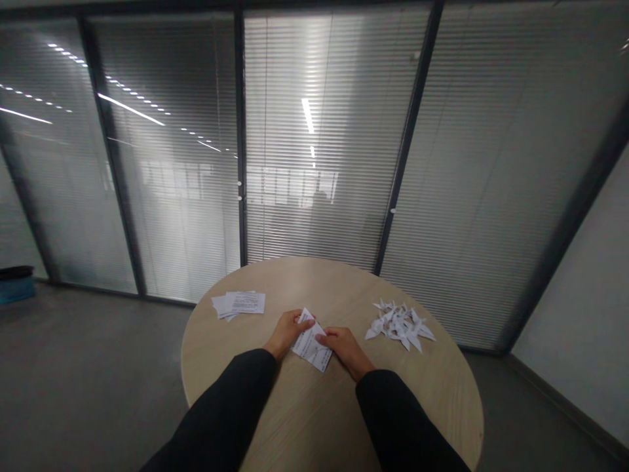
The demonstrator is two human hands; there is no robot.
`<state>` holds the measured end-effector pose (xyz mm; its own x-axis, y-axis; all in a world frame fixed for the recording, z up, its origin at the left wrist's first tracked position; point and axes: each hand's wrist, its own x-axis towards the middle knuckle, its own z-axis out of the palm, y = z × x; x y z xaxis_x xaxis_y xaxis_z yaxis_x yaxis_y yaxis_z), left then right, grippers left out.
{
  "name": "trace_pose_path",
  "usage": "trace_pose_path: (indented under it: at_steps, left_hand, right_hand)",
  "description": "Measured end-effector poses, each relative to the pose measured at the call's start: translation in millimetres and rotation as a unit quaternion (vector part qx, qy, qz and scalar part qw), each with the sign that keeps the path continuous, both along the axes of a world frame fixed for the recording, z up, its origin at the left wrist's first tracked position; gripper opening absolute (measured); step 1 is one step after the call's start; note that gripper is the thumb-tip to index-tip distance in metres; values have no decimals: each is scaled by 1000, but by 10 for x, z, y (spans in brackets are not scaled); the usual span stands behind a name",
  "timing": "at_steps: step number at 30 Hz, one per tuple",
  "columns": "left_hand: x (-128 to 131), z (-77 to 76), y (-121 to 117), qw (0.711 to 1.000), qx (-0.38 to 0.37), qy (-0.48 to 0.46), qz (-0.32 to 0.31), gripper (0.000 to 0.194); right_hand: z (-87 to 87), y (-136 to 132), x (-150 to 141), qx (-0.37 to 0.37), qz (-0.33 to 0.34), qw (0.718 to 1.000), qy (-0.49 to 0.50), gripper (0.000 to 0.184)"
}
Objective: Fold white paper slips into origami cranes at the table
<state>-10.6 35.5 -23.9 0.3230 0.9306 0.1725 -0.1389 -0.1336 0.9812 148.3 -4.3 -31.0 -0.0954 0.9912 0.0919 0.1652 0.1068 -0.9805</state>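
Both my hands hold one folded sheet of printed paper (314, 351) over the middle of the round table. My left hand (286, 334) pinches its upper left edge, thumb on top. On the other side, my right hand (345, 347) grips the right edge, its thumb lying on the printed face. The fingers under the paper are hidden. Off to the right lies a pile of folded white paper cranes (400, 326). Beyond my left hand is a small stack of loose printed sheets (246, 303).
The round wooden table (314, 275) has its far edge close to a glass partition with blinds (314, 144). A white wall (584, 328) stands at the right. On the grey floor (98, 380) at far left is a blue container (17, 288) with a dark rim.
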Motion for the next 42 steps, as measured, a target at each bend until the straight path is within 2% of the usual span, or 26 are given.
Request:
trace_pose_path:
  at_steps: [12, 21, 30, 42]
  left_hand:
    - [-24, 28, -10, 998, 3, 42, 37, 44]
    - [-16, 37, -17, 999, -2, 15, 39, 45]
    - [-22, -25, 36, 999, 13, 1, 44, 44]
    - [-57, 6, 43, 994, 1, 18, 106, 50]
  right_hand:
    - [9, -7, 6, -5, 6, 1000, 4, 34]
    - [-15, 7, 14, -5, 5, 1000, -12, 33]
    - [39, -31, 5, 4, 16, 1000, -19, 34]
    - [96, -93, -29, -11, 42, 999, -18, 31]
